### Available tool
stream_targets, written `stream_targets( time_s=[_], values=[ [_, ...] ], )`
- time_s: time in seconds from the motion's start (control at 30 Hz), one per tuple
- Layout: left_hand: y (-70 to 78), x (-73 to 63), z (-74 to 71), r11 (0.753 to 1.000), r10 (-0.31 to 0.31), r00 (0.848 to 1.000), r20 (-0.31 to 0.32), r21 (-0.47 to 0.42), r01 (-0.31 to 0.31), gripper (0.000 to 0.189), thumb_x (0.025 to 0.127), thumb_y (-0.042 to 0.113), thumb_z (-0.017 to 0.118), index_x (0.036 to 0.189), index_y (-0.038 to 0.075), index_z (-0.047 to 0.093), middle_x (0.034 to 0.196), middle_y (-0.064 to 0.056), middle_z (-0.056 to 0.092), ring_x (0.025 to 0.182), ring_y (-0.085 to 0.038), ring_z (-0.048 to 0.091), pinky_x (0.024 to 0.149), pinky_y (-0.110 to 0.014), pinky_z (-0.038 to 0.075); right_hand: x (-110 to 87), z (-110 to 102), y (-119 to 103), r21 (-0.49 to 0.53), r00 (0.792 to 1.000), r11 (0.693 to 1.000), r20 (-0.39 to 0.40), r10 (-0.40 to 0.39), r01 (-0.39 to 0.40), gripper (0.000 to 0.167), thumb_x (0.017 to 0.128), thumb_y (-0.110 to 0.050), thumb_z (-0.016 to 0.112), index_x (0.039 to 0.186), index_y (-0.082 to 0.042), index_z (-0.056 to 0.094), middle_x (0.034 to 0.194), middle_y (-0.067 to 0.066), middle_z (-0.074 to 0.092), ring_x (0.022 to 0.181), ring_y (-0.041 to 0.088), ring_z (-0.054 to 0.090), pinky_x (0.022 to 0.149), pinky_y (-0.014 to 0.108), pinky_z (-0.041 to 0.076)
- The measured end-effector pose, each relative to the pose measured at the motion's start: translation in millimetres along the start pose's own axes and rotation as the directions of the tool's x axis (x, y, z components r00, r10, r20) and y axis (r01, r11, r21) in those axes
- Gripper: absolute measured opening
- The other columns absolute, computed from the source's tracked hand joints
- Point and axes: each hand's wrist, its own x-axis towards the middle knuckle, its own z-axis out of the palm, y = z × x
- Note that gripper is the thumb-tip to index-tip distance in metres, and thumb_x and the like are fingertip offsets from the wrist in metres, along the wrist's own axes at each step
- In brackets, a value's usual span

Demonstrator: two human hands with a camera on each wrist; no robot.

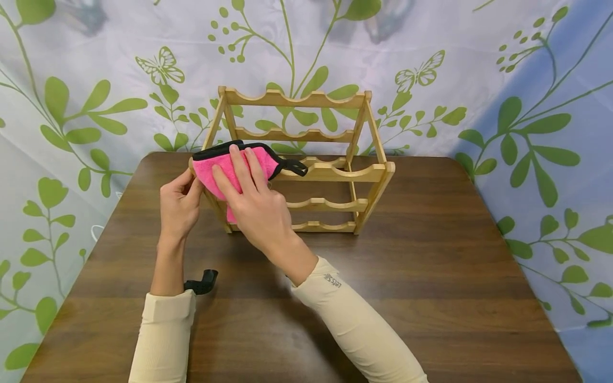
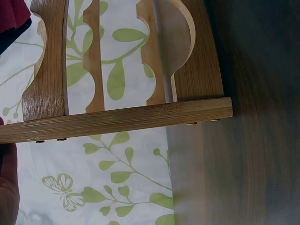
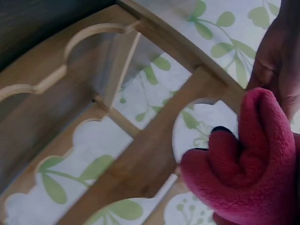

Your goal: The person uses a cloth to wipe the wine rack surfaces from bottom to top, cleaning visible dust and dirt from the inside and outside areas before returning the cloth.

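Observation:
A light wooden wine rack (image 1: 330, 172) with scalloped rails stands on the table. My left hand (image 1: 179, 205) holds the rack's upper front left corner between thumb and fingers. A pink cloth (image 1: 209, 174) with black edging and a black loop lies over the left end of the upper front rail. My right hand (image 1: 262, 210) holds the cloth against that rail, its fingers spread over the top; its thumb is hidden. In the right wrist view the pink cloth (image 3: 262, 183) hangs bunched in folds beside the scalloped rail.
A small black curved object (image 1: 203, 282) lies on the brown wooden table (image 1: 431, 255) beside my left forearm. Behind the table hangs a white curtain (image 1: 187, 32) with green leaves and butterflies, close to the rack's back.

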Motion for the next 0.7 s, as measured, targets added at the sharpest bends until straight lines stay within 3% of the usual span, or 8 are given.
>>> stream_targets(
  time_s=[0.3, 0.6, 0.7],
  values=[
    [1.1, -0.7, -0.6, 1.0, -0.015, 1.0, -0.011, -0.01, 0.015, 0.021, 0.095, 0.003, 0.063, 0.112, -0.006, 0.072, 0.078, 0.017, 0.066, 0.06, -0.002, 0.05, 0.056, -0.016, 0.041, 10.6, 0.3, -9.7, -0.036, 0.997, 0.998, 0.06, 0.056, -0.054, 0.038, 0.1, -0.016, 0.044, 0.131, -0.028, 0.063, 0.144, 0.015, 0.048, 0.134, 0.034, 0.042, 0.04, 0.023, 0.04],
    [-1.9, -0.3, -1.1, 1.0, -0.008, 1.0, -0.026, 0.007, 0.009, 0.017, 0.095, 0.002, 0.063, 0.102, -0.01, 0.072, 0.065, 0.005, 0.059, 0.054, -0.003, 0.044, 0.05, -0.016, 0.036, 23.6, 7.5, -14.6, -0.046, 0.992, 0.992, -0.042, 0.117, -0.119, 0.028, 0.094, -0.016, 0.048, 0.112, -0.026, 0.067, 0.122, 0.013, 0.06, 0.116, 0.031, 0.052, 0.036, 0.024, 0.038],
    [-2.1, -0.2, 0.7, 1.0, -0.005, 1.0, -0.023, 0.008, 0.006, 0.017, 0.095, -0.001, 0.061, 0.101, -0.013, 0.07, 0.063, 0.007, 0.056, 0.053, -0.002, 0.042, 0.049, -0.016, 0.034, 24.5, 11.8, -13.9, -0.051, 0.989, 0.99, -0.076, 0.129, -0.133, 0.025, 0.093, -0.015, 0.049, 0.107, -0.025, 0.068, 0.113, 0.011, 0.062, 0.11, 0.029, 0.054, 0.035, 0.024, 0.035]
  ],
)
